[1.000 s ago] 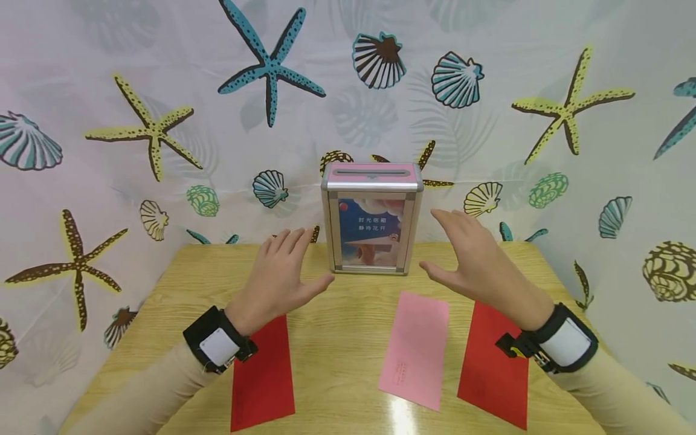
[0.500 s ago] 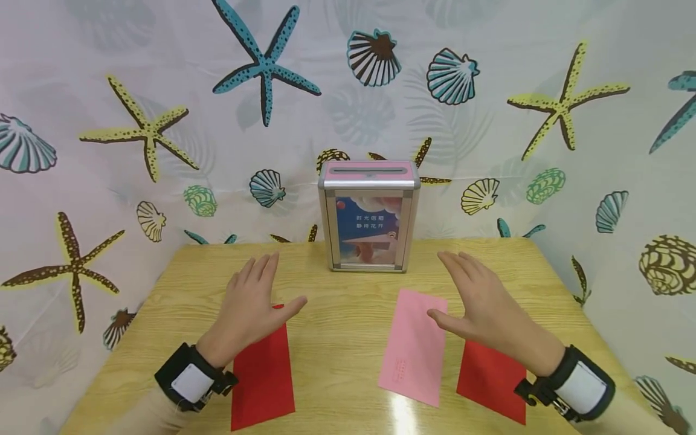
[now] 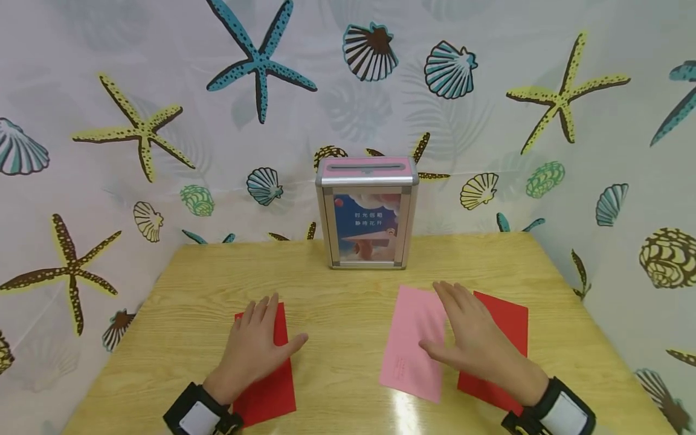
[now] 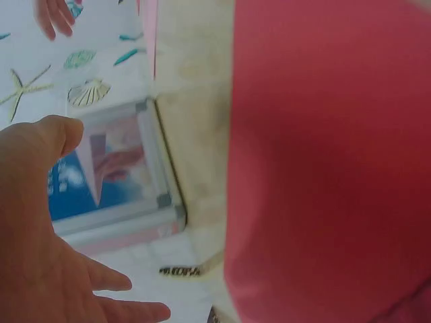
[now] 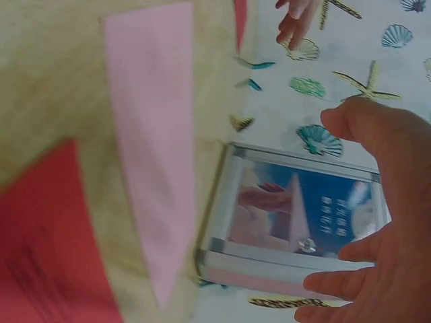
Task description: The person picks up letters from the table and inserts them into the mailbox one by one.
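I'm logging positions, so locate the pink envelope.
In the head view, the pink envelope lies on the table right of centre, in front of the slotted box and just left of the rightmost red envelope.

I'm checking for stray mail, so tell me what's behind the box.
Behind the box is the backdrop; a printed shell and starfish partly show past its edges. Anything directly behind it is covered.

Over on the table [image 3: 337, 344], a box [image 3: 371, 226] stands at the back; nearer lie the left red envelope [image 3: 274, 389], pink envelope [image 3: 413, 344] and right red envelope [image 3: 508, 323].
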Motion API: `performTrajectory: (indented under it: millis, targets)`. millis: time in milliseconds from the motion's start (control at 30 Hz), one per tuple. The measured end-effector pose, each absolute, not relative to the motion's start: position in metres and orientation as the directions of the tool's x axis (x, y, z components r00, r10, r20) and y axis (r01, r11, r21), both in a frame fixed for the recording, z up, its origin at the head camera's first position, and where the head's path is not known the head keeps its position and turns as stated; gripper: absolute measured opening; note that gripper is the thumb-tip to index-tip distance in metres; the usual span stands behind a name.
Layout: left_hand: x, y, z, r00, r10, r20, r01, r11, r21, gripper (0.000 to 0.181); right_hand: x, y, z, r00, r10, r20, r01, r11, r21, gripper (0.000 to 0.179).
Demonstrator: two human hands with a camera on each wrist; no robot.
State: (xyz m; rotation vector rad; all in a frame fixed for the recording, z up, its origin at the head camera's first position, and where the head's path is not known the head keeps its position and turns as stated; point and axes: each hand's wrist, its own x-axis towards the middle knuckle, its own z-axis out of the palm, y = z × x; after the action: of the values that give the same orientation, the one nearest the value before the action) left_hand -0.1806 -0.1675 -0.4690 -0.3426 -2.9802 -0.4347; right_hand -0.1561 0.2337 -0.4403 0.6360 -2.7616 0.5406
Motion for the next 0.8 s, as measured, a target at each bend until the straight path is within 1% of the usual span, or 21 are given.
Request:
performTrajectory:
  millis: [167,300,433,567,667,800]
  targets:
    - [-0.166,-0.148,-0.484,-0.978,0.207,-0.006,0.195,0.935,0.297,0.107,-0.151,0.226,-0.467,-0.883,-0.392,0.259,-0.461,0.829,-0.317,0.103]
    - [-0.157,-0.140,-0.498,-0.972,0.221,-0.074,0.189,0.934,0.302,0.110,-0.147,0.220,-0.483,-0.884,-0.400,0.241,-0.462,0.821,-0.336,0.106]
    - [-0.145,-0.132,-0.504,-0.962,0.261,-0.083,0.221,0.919,0.327,0.110,-0.146,0.210,-0.490,-0.881,-0.424,0.210,-0.473,0.811,-0.345,0.107]
    - [-0.136,-0.125,-0.506,-0.951,0.304,-0.059,0.266,0.898,0.351,0.108,-0.148,0.194,-0.492,-0.867,-0.473,0.160,-0.498,0.797,-0.341,0.107]
    - [-0.133,-0.123,-0.507,-0.949,0.311,-0.047,0.277,0.897,0.344,0.107,-0.152,0.179,-0.493,-0.839,-0.530,0.124,-0.538,0.774,-0.334,0.107]
    - [-0.134,-0.127,-0.505,-0.956,0.288,-0.058,0.255,0.911,0.323,0.103,-0.158,0.155,-0.494,-0.786,-0.612,0.087,-0.608,0.740,-0.286,0.107]
